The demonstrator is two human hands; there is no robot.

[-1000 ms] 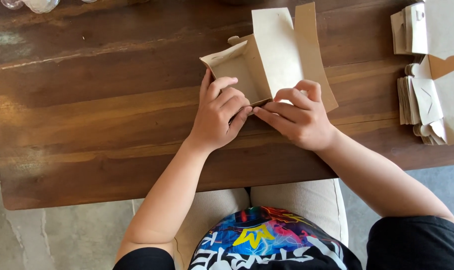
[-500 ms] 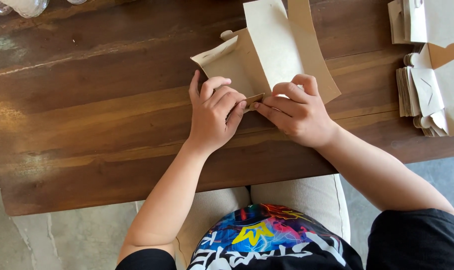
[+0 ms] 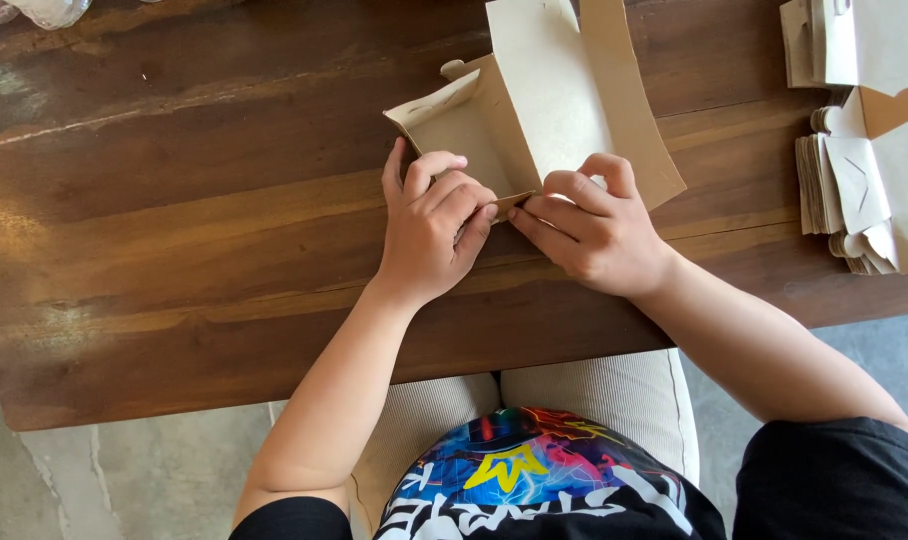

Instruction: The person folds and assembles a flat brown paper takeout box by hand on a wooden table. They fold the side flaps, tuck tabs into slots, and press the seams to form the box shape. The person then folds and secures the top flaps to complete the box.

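a half-folded brown cardboard box (image 3: 519, 120) sits on the dark wooden table (image 3: 174, 250), its open inside facing up and a tall flap standing at its far side. both hands meet at the box's near corner. the left hand (image 3: 429, 225) lies just on the near-left side of the box, fingers curled and bunched together, their tips pressed against the lower edge of the box wall; it looks like a pinch on the cardboard rim, though the thumb is hidden under the knuckles, so how much it clamps is hard to tell. the right hand (image 3: 589, 225) is on the near-right side of the box, fingers folded close with little gap, thumb and forefinger nipping the bottom edge of the upright panel where it joins the corner. the two sets of fingertips almost touch each other at that corner. to the right of the box, well apart near the table edge, lies a stack of flat box blanks (image 3: 849, 205), with another pile of blanks (image 3: 819, 40) beyond it. far to the left of the box, at the table's far edge, stands a glass vessel (image 3: 49, 10).
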